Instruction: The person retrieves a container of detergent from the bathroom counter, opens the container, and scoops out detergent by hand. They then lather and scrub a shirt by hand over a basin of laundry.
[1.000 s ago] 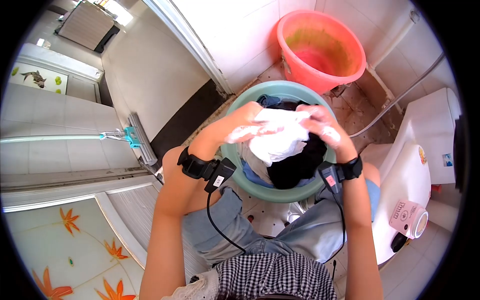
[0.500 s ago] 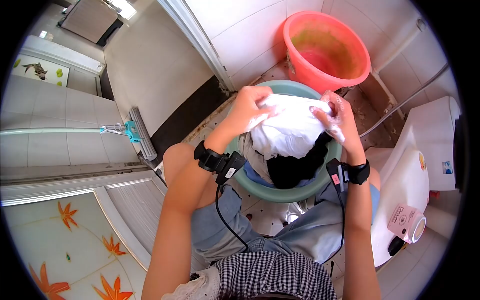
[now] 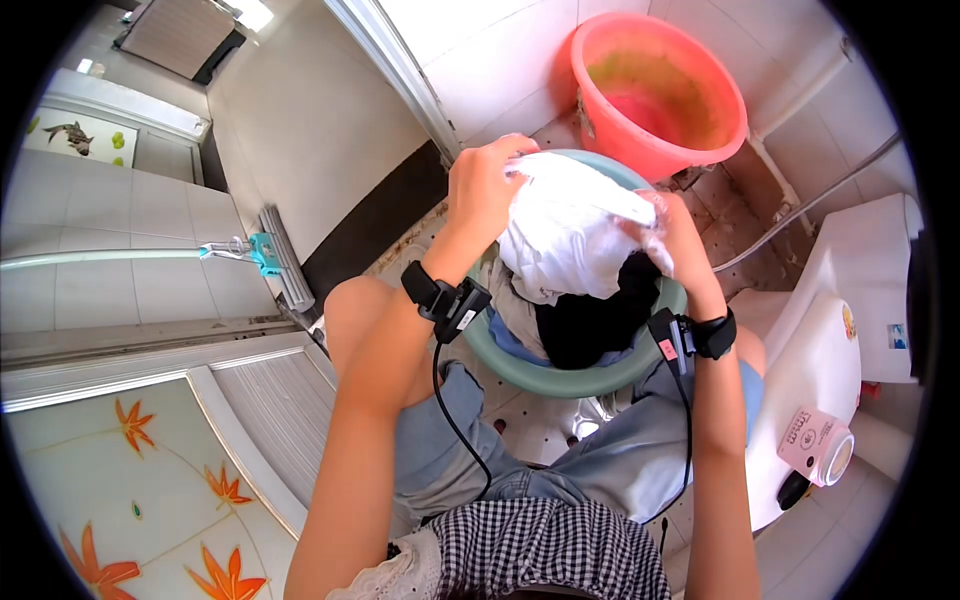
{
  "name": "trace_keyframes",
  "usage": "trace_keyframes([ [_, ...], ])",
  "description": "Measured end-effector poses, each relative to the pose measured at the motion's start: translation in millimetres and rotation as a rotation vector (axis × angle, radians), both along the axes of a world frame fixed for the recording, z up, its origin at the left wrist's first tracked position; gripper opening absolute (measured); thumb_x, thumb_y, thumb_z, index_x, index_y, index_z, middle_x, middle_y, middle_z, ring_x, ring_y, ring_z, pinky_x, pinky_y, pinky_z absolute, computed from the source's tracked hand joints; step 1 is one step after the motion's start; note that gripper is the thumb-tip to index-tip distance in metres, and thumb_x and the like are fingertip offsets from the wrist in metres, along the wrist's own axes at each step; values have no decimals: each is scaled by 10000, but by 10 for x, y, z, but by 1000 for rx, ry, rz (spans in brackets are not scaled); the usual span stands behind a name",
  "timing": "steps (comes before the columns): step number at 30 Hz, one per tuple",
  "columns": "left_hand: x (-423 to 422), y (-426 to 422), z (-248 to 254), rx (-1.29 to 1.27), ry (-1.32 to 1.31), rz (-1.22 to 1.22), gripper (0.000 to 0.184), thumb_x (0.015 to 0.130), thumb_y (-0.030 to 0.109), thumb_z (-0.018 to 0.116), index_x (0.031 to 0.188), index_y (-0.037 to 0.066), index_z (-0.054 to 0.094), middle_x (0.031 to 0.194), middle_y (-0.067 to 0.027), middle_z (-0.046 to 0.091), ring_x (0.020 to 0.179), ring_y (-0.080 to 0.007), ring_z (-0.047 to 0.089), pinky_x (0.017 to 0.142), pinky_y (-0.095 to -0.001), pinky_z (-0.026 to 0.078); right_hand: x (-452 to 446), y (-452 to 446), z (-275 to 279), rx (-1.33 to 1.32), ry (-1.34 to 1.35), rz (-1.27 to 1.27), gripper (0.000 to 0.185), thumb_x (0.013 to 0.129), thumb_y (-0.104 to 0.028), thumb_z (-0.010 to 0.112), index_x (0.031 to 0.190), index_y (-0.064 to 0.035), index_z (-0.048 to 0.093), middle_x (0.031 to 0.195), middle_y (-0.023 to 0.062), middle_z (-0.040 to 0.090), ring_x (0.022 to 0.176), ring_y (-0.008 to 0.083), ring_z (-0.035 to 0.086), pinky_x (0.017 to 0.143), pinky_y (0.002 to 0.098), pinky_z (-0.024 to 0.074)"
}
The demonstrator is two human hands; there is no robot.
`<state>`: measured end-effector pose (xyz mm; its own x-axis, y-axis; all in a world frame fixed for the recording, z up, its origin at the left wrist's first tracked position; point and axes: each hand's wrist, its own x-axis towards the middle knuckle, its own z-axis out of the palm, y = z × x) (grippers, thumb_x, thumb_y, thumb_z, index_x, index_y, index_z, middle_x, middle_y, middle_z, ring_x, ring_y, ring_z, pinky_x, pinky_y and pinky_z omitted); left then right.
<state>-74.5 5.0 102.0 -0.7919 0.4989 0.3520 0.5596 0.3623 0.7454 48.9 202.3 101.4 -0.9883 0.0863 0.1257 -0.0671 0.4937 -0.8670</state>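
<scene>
A white cloth [image 3: 570, 225] is stretched between my two hands above a green basin [image 3: 565, 382]. My left hand [image 3: 487, 190] grips its upper left edge with closed fingers. On the other side my right hand [image 3: 668, 235], with suds on it, is closed on the cloth's right edge. Beneath the cloth, black fabric [image 3: 590, 325], a grey-beige piece [image 3: 512, 305] and some blue fabric [image 3: 510, 345] lie in the basin. Both wrists wear black straps with small devices and cables.
A red bucket [image 3: 660, 95] stands behind the basin. At the right are a white toilet [image 3: 800, 400] with a pink jar [image 3: 812, 443] on it and a grey hose [image 3: 800, 212]. A mop [image 3: 282, 260] rests at the left by the doorway.
My hands have moved upward and spread apart from where they bunched the white cloth. The cloth has opened out and now hangs between them, and my left hand is higher.
</scene>
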Motion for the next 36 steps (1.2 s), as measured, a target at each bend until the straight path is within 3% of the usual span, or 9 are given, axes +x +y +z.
trace_keyframes([
  [8,-45,27,-395,-308,-226,-507,204,697,131,641,793,-38,577,751,-195,564,698,-348,526,669,-386,417,-54,66,-81,-167,107,-113,142,693,12,502,810,-18,428,676,50,422,658,132,408,628,245,376],
  [10,-37,33,-332,-102,-138,-521,136,731,79,585,766,-45,543,627,-170,497,598,-283,492,597,-363,396,-54,73,-102,-170,111,-171,114,735,-20,497,833,-14,438,702,59,443,679,135,418,644,250,383],
  [13,-83,70,-400,155,-722,-511,94,772,37,508,692,-11,491,553,21,360,508,-57,323,453,-223,282,-57,88,-192,-81,85,-224,147,767,-73,498,889,6,477,732,66,479,692,129,431,646,256,390],
  [16,-49,90,-404,262,-719,-477,142,797,61,510,665,10,492,568,59,369,494,-31,299,431,-206,247,-27,51,-102,-192,24,-101,207,779,-149,543,876,34,532,681,53,495,638,110,433,611,258,395],
  [18,-72,57,-374,269,-761,-501,143,813,77,507,683,17,509,588,60,387,508,-27,302,438,-193,261,-12,-31,85,-213,-147,-109,222,772,-175,572,831,38,549,636,35,481,602,99,420,579,256,385],
  [20,-103,38,-378,163,-885,-501,232,803,156,557,909,-50,541,808,13,525,748,-52,437,692,-201,390,-6,-43,117,-233,-315,-118,245,766,-200,602,786,42,567,591,16,466,565,88,406,547,253,376],
  [24,-20,53,-274,197,-682,-565,230,801,142,556,910,-59,540,818,10,542,767,-50,445,701,-203,398,23,62,11,-121,-337,187,253,755,-216,637,736,29,579,576,-29,439,561,58,377,503,241,334],
  [30,-40,22,-200,63,-560,-444,152,751,59,614,844,-45,555,677,-11,527,616,-66,440,564,-219,402,27,43,48,-431,-306,-72,203,788,-160,602,867,26,586,778,-19,545,734,59,448,676,224,387],
  [36,-50,-7,-171,-15,-616,-396,204,799,168,591,826,-28,542,690,13,496,645,-47,417,585,-192,367,28,198,-8,-259,-76,-174,176,756,-115,612,845,35,586,726,-8,552,665,78,474,626,220,400],
])
